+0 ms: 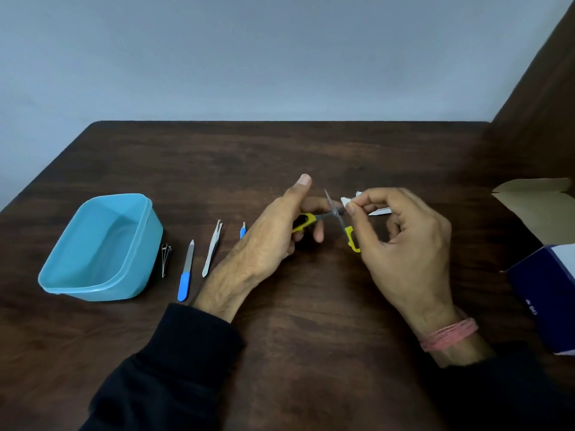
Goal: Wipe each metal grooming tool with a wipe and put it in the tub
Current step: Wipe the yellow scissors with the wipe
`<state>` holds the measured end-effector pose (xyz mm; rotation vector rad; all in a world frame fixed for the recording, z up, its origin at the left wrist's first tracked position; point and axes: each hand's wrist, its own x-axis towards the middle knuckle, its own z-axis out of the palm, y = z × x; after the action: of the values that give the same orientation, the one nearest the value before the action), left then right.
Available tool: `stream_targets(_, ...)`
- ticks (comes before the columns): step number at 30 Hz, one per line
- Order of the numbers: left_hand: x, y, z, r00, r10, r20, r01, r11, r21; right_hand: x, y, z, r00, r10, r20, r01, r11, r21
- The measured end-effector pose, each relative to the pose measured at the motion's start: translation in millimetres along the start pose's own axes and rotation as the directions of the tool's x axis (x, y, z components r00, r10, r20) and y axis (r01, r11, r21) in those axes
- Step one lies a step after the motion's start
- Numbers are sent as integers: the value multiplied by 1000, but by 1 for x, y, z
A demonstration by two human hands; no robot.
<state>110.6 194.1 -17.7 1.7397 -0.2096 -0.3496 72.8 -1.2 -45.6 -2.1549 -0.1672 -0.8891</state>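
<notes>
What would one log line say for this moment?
left hand holds scissors | right hand wipes blade | tub empty

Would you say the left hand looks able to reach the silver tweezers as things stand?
Probably not yet: the left hand grips a handle of the open yellow-handled scissors. The silver tweezers lie uncovered on the dark wooden table just beside that wrist, so the way itself looks free.

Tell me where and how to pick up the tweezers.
Pinch the tweezers from above across the ribbed middle, fingers on the two long sides. They lie flat, tips pointing away, with bare table between them and the nail file for fingers to fit.
</notes>
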Motion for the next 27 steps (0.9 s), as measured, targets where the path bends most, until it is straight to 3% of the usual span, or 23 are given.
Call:
stream_targets(3, -1, -1, -1, 999, -16, -33, 15, 999, -38, -5, -8, 3, 989, -111, 95, 113, 993, -26)
stream_targets(6, 0, -1, -1, 999, -13, -32, 11, 998, -55, -5, -10, 4, 983, -120, 139, 128, 990, -55)
stream_targets(13, -1, -2, -2, 999, 10, -35, -11, 999, -38, 3, -7, -2, 999, 42, -16, -42, 999, -8)
stream_targets(19, 0, -2, -2, 998, 3, -70, -5, 1000, -18, -1, -10, 0, 1000, -14, -9, 14, 1000, 15)
stream_targets(27, 6, -12, -6, 994, 94, -61, -91, 995, 48, -2, 1, 3, 1000, -6, 2, 6, 1000, 10)
